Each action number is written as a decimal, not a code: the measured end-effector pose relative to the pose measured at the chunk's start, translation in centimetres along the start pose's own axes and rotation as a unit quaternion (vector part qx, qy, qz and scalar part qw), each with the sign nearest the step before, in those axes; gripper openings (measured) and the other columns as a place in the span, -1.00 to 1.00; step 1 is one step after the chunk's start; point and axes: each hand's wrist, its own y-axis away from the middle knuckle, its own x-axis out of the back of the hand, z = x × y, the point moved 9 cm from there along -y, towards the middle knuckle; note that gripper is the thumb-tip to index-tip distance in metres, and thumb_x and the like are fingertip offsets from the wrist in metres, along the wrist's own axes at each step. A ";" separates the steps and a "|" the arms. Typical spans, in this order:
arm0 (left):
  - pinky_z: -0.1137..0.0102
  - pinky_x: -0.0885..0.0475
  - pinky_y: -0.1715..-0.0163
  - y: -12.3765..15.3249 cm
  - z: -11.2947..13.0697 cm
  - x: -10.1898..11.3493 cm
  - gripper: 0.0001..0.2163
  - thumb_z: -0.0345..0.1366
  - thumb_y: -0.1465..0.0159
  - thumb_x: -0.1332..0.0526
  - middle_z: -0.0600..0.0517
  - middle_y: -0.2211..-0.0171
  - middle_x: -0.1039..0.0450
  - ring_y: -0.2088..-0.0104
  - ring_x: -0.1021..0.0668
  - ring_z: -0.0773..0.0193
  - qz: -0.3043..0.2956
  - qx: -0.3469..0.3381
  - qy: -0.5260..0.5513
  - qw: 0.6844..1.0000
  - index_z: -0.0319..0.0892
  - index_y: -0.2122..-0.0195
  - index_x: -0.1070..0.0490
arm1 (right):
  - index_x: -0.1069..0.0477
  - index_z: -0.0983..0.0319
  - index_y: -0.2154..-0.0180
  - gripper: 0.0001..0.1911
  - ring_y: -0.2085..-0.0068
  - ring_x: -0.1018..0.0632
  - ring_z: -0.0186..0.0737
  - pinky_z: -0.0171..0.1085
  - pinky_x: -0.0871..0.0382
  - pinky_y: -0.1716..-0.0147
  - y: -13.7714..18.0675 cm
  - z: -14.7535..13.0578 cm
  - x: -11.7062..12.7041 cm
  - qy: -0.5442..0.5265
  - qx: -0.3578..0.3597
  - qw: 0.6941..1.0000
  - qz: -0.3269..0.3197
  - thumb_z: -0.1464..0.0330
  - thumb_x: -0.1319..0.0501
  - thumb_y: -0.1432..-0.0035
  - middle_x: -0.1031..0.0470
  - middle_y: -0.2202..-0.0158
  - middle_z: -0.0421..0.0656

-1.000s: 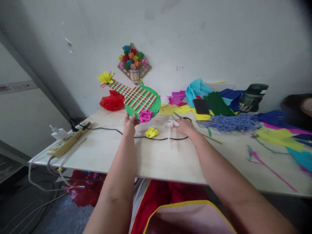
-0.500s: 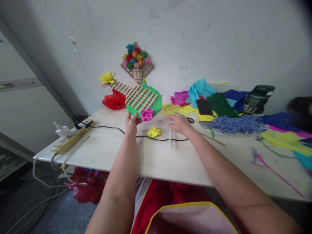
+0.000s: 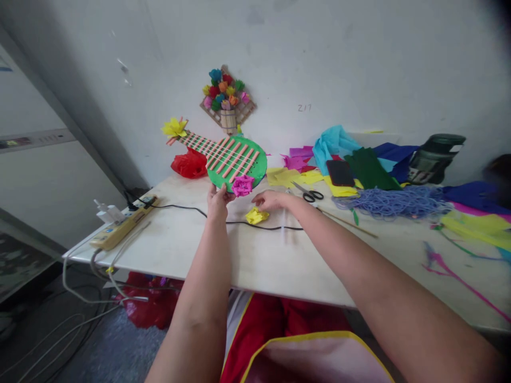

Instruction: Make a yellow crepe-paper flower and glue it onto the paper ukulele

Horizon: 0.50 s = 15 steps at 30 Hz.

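Note:
My left hand [image 3: 217,198] grips the lower rim of a green paper guitar [image 3: 233,159] with orange stick strings, held tilted above the white table [image 3: 255,255]. A pink paper flower [image 3: 242,185] sits on the guitar's lower edge and a yellow flower [image 3: 174,127] on its head end. My right hand [image 3: 271,201] hovers low over the table with fingers loosely spread, just above a crumpled yellow paper piece [image 3: 256,215]. A black cable [image 3: 255,227] runs under both hands.
Black scissors [image 3: 305,192], a dark phone [image 3: 340,172], piles of coloured paper [image 3: 351,159] and blue string [image 3: 395,201] lie at the right. A power strip [image 3: 123,226] sits at the left edge. A red paper flower [image 3: 189,164] and a wall flower craft [image 3: 227,101] are behind.
My right hand has left the white glue gun near the scissors and moved left toward the yellow paper piece. The left hand keeps holding the guitar.

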 end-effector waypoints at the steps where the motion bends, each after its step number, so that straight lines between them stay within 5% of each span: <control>1: 0.49 -0.35 0.58 0.0 0.0 0.0 -0.55 -0.16 0.09 -0.37 0.18 0.61 -0.36 0.68 -0.40 0.44 -0.001 -0.002 0.002 1.000 -0.15 0.18 -0.33 | -0.36 0.26 -0.08 -0.40 0.04 -0.51 -0.24 -0.42 -0.34 0.10 -0.2 -0.2 -0.1 0.006 0.006 1.000 -0.018 0.48 -0.22 0.08 -0.48 -0.01 -0.12; 9: 0.48 -0.35 0.60 0.0 0.0 -0.1 -0.54 -0.18 0.10 -0.37 0.18 0.61 -0.38 0.68 -0.41 0.42 -0.005 -0.001 0.002 1.000 -0.16 0.17 -0.32 | -0.41 0.20 -0.05 -0.31 0.06 -0.50 -0.08 -0.26 -0.36 0.11 -0.7 -1.7 -0.6 0.030 0.035 0.995 -0.093 0.51 -0.23 0.25 -0.51 0.05 -0.14; 15: 0.47 -0.35 0.61 -0.1 -0.1 -0.1 -0.54 -0.18 0.10 -0.36 0.16 0.60 -0.39 0.68 -0.42 0.41 -0.010 0.002 -0.010 1.000 -0.16 0.16 -0.32 | -0.53 0.18 0.15 -0.47 0.08 -0.50 -0.08 -0.25 -0.33 0.11 -0.3 -1.3 -0.3 -0.007 0.026 0.996 -0.084 0.50 -0.25 0.30 -0.54 0.13 -0.17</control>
